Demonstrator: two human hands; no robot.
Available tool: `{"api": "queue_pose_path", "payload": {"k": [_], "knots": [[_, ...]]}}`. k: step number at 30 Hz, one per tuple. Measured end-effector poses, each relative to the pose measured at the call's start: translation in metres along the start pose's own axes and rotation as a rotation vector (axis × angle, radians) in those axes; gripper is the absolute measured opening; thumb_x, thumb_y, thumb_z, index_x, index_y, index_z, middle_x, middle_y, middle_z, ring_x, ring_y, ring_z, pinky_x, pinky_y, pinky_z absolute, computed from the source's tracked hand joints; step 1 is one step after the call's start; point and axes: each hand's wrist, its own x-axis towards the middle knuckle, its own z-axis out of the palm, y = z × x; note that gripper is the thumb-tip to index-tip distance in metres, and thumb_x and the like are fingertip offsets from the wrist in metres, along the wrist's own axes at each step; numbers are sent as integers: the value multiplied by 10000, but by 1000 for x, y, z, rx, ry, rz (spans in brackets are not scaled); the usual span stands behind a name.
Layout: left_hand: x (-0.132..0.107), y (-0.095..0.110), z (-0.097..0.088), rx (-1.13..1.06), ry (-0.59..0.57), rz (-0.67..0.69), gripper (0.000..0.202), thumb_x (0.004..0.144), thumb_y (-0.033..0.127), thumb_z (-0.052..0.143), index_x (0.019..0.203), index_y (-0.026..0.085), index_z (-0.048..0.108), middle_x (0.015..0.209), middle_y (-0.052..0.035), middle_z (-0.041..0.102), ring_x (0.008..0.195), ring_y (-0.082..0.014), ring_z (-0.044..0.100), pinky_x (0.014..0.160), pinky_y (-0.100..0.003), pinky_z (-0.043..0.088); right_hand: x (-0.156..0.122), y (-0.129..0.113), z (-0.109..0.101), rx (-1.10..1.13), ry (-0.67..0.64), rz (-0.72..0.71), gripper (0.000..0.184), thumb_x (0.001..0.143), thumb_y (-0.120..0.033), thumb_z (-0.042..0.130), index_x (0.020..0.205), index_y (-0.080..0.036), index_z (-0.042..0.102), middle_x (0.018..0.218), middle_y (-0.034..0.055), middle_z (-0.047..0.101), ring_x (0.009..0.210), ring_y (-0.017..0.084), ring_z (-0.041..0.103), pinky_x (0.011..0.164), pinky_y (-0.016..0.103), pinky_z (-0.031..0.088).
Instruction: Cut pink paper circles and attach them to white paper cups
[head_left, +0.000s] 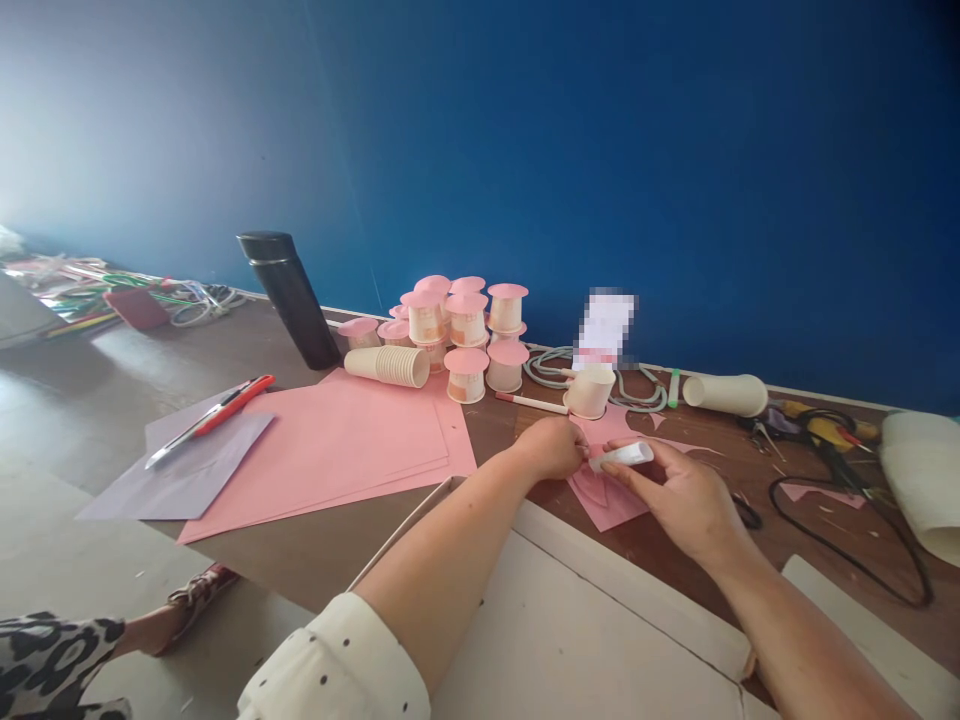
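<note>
My right hand (686,495) is closed round a small white glue tube (622,457), nozzle pointing left. My left hand (553,447) is curled with its fingertips pinched at the tube's nozzle end, over a cut piece of pink paper (611,500) lying on the brown table (315,550). Just behind the hands stands a paper cup (589,392) with a red-capped pen (532,403) to its left.
Pink paper sheets (337,445), a lilac sheet (187,470) with a red utility knife (214,415), a black flask (291,298), stacked cups with pink lids (465,330), lying cup stacks (390,365) (726,393), a cable (847,540), white boards (600,640). A person's foot (180,610) at lower left.
</note>
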Motion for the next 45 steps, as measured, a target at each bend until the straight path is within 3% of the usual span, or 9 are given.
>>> {"api": "queue_pose_path", "payload": {"k": [5,11,20,28,32,36,45], "knots": [[2,-3,2,1,-5,6,224,813,216,511,763,177,726,852,-74,723,780,-195,620,644,-278,440,0,0,0,-1,-27,-10,228,759,-452,701,942,-325,749,955,-27,767,851,219,698,744,297,501],[4,-4,5,-18,-6,-21,261,840,267,505,882,206,756,916,-52,731,817,-184,621,688,-262,463,1,0,1,-28,-46,-8,227,757,-444,706,942,-319,750,914,-27,764,809,212,693,732,291,497],[-1,1,-1,4,9,-14,248,834,244,502,805,177,739,844,-61,708,768,-182,608,681,-271,467,2,2,2,-41,-47,-11,245,753,-465,696,938,-316,755,916,-15,767,797,225,696,717,305,499],[2,-1,2,-15,-5,-30,243,831,256,526,893,205,756,963,-59,731,862,-193,638,723,-263,482,1,2,1,-42,-102,16,248,764,-476,691,957,-333,751,946,-27,760,838,225,681,732,309,488],[2,-2,3,0,-10,-11,227,813,221,526,852,198,748,936,-52,735,850,-194,639,722,-267,480,1,4,1,-75,-113,25,275,763,-497,680,979,-337,742,956,-26,752,853,231,678,732,323,481],[3,-2,2,23,-3,9,222,812,214,511,783,177,728,896,-68,729,806,-198,631,694,-282,475,1,2,-1,-97,-140,29,265,761,-504,662,933,-314,730,907,-18,747,790,226,678,697,324,479],[4,-3,2,45,3,29,256,846,245,487,816,180,733,929,-73,727,833,-198,622,697,-285,456,-3,-6,-3,-96,-203,-39,179,782,-444,650,856,-288,697,875,-7,733,768,222,668,688,320,483]]}}
